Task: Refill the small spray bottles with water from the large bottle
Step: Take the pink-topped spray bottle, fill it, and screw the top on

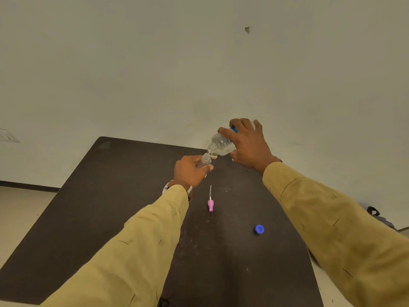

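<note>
The right hand (247, 144) gripped the large bottle (222, 143) around its body, fingers curled over the top, and held it tipped with the neck pointing down and to the left. The left hand (188, 171) grasped the small spray bottle (205, 161) around its lower body and held it tilted, its open mouth just under the large bottle's neck, the two mouths touching or nearly so. Both bottles were held above the far part of the dark table (110, 196). A little liquid showed in the shoulder of the large bottle; the fill level in the small one could not be read. Nearer the person, the pink spray head (210, 205) with its dip tube lay on the table, and the blue cap (259, 229) lay to its right, well apart. Judged status: opening complete, pouring in hand; refitting the spray head and cap remained. No other small bottle was in view.
</note>
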